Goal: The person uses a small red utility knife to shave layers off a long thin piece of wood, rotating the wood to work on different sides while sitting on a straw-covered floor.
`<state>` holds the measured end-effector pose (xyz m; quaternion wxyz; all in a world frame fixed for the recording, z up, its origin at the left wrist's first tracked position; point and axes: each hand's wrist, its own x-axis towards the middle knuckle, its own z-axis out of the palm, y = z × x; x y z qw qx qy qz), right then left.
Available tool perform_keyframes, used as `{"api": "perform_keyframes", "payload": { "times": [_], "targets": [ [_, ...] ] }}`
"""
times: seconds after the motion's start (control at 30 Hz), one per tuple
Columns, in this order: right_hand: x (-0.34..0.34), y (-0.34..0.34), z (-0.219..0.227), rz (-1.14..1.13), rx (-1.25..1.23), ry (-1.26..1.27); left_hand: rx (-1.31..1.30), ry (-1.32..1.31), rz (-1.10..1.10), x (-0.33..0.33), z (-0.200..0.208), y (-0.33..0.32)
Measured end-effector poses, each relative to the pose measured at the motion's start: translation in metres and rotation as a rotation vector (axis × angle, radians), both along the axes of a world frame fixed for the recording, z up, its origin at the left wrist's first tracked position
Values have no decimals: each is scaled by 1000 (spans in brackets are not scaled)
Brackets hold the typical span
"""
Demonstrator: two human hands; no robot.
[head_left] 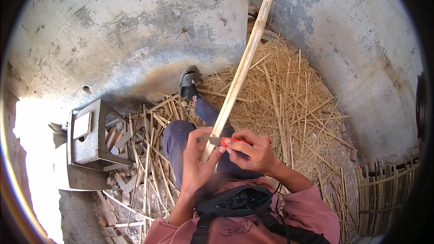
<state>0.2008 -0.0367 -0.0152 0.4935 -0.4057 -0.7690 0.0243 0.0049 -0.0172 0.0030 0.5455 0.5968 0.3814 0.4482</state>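
A long pale split-bamboo strip (242,70) slants from between my hands up past the far edge of the view. My left hand (196,161) is closed around its near end, thumb on the right side and fingers on the left. In my right hand (254,153) I grip a red-handled knife (239,141). Its short grey blade lies across the strip just above my left thumb, and the thumb tip is close to my right fingers. Part of the knife's handle is hidden by my right fingers. The strip passes over my legs in dark trousers (180,142).
Straw-like shavings (275,90) and loose bamboo sticks (147,167) cover the floor. At the left stands a worn wooden box frame (88,147). A slatted bamboo panel (386,192) leans at the right. Weathered walls (153,27) meet ahead. A black waist bag (237,201) sits at my lap.
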Motion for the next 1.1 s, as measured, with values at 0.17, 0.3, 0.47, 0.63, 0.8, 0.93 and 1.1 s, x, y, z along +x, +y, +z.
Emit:
{"api": "perform_keyframes", "payload": {
  "times": [0.17, 0.3, 0.47, 0.63, 0.8, 0.93, 1.1],
  "targets": [
    [-1, -1, 1, -8, -1, -2, -32, 115, -16, -5, -2, 1],
    [-2, 0, 0, -10, 7, 3, 30, 190, -30, -7, -6, 2],
    [-2, 1, -1, -2, 54, 15, 69, 141, 7, -5, 0, -2],
    [-1, 0, 2, -2, 76, 13, 57, 107, -5, -5, 3, -3],
    [-2, 0, 2, 4, 88, 18, 129, 66, 14, -4, -3, -2],
    [-2, 0, 1, -1, 88, 15, 55, 113, -4, -6, 5, -3],
    [-2, 0, 2, 5, 78, 8, 66, 138, 15, -4, 7, -2]
  ]
}}
